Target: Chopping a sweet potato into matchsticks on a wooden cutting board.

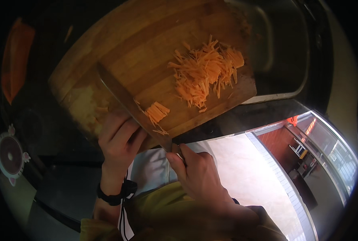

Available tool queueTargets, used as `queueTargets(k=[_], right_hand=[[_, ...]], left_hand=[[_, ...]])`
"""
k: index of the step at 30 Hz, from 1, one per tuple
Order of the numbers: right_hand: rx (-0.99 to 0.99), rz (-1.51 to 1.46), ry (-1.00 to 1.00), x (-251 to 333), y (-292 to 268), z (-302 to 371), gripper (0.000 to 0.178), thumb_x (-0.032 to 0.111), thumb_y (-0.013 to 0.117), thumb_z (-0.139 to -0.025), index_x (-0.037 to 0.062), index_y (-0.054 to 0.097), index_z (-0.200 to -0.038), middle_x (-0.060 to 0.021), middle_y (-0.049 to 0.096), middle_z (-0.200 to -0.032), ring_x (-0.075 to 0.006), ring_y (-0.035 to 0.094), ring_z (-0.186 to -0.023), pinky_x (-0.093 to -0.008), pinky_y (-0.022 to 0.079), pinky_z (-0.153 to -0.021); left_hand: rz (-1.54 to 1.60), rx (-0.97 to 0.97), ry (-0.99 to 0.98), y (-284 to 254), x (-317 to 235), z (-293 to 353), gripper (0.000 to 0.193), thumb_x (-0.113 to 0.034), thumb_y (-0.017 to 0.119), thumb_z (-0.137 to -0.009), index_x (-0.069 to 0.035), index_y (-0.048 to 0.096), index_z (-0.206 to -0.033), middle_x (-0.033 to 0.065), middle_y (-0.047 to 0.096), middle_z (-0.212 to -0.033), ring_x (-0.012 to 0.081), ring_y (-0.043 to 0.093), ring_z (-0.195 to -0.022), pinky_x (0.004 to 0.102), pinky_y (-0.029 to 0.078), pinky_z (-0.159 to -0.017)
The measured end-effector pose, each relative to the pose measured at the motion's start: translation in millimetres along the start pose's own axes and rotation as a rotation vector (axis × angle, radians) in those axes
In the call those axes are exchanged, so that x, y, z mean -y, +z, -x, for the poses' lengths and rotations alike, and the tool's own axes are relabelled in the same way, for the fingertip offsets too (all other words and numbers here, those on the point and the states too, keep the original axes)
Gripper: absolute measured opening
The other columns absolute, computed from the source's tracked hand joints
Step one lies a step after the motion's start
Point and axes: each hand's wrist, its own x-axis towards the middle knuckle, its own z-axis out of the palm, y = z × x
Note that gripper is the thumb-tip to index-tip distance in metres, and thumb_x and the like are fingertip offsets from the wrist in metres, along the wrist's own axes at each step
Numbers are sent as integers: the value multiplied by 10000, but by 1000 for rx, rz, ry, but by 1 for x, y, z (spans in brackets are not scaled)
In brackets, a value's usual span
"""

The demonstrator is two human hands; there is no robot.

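A kitchen knife (120,94) lies slantwise over the wooden cutting board (135,32), its tip toward the far left. My right hand (199,170) is closed round its handle at the board's near edge. Close behind the blade, my left hand (120,134) presses curled fingers down on the board; what is under them is hidden. Just past those fingers shows a bit of orange (102,109). On the blade's other side sits a small row of carrot sticks (157,112), with a few thin slivers beside it. Farther right is a loose heap of carrot shreds (205,72).
A metal sink (281,52) borders the board on the right. At the far left lies a long, pointed orange piece (16,60), and nearer is a round decorated pad (10,154). Bright floor (247,168) shows at the lower right.
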Motion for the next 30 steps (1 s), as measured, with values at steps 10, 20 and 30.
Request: queueTargets(k=[10,20,30], right_hand=[[-57,45,-39,-10,3,-5,396,347,643,-975,34,522,-766,-163,556,-505,-397,578,-467,-460,440,-423],[-24,-1,-23,-4,2,1,384,329,652,-972,34,525,-763,-161,543,-496,-397,574,-466,-465,437,-427],[-72,-3,-15,-20,8,-6,360,317,642,-978,17,556,-797,-175,544,-511,-424,571,-495,-489,437,-463]], left_hand=[[-29,14,91,4,5,4,304,40,791,-616,-5,686,-898,109,670,-987,312,651,-901,390,529,-751],[-36,-9,75,3,2,3,313,31,794,-603,-4,681,-893,120,660,-963,322,653,-888,390,534,-733],[-26,-25,77,13,3,6,309,30,795,-627,-16,682,-911,116,659,-970,321,656,-899,406,543,-758]])
